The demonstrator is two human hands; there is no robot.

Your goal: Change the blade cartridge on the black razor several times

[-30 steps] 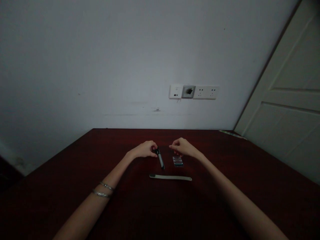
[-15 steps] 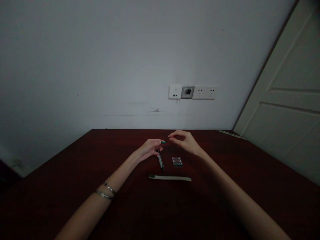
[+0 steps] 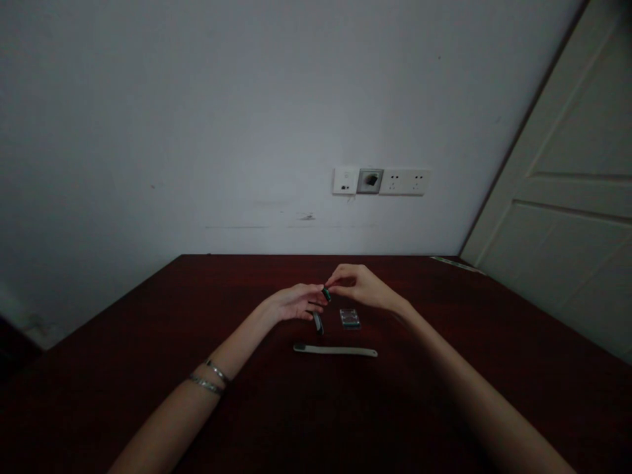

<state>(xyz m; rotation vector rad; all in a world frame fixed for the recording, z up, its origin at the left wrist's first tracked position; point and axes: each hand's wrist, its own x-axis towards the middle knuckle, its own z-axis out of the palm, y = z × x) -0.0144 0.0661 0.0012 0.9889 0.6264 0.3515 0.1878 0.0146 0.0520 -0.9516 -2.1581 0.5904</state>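
Observation:
Between the fingertips of both hands is a small green-and-black piece (image 3: 326, 294), raised over the table; its exact kind is too small to tell. My left hand (image 3: 299, 302) reaches in from the left with its fingertips against the piece. From the right, my right hand (image 3: 363, 286) pinches the same piece between thumb and forefinger. Under my left fingers a grey-and-black handle-like stick (image 3: 318, 323) shows in part. A small clear case (image 3: 349, 318) with a green strip inside lies just below my right hand. Nearer to me lies a long pale strip (image 3: 336, 351), dark at its left end and holed at its right.
The dark red-brown table (image 3: 237, 421) meets a white wall (image 3: 247, 131) at its back edge. Sockets (image 3: 402, 182) are set in the wall. A pale panelled door (image 3: 577, 243) stands on the right. A thin patterned strip (image 3: 457, 264) lies at the table's far right edge.
My right hand has moved left and slightly down, and its fingertips now meet the green piece. The piece has tilted and dropped a little. My left hand's fingers have lowered and straightened.

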